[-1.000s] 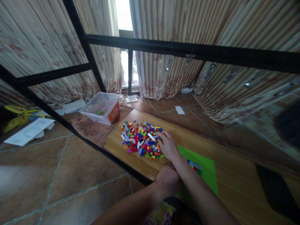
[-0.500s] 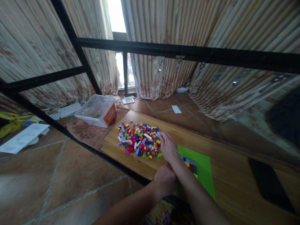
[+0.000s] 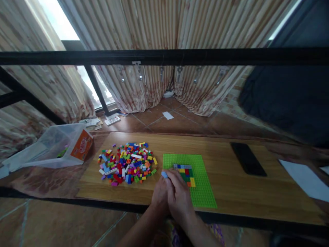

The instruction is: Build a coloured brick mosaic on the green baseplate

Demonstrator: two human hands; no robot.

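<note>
A light blue toy brick (image 3: 164,174) is pinched at the fingertips of my right hand (image 3: 179,193). My left hand (image 3: 159,193) is closed right beside it, the two hands touching; its fingers are partly hidden and any content does not show. Both are over the left edge of a green studded baseplate (image 3: 205,185). On that plate is a patch of joined bricks (image 3: 187,171) in grey, blue, yellow, red, green and orange, partly covered by my right hand. To the left, a heap of loose mixed-colour bricks (image 3: 128,163) lies on the wooden board (image 3: 159,140).
A black phone-like slab (image 3: 248,158) lies on the board's right side. Left of the board stands a clear plastic bin (image 3: 55,147) with an orange label. A dark bar (image 3: 164,57) crosses above the far side. White paper (image 3: 305,180) lies at the right.
The view has turned right. My right hand has come back from the brick heap to the baseplate, with the light blue brick now visible in its fingers. My left hand stays close to it.
</note>
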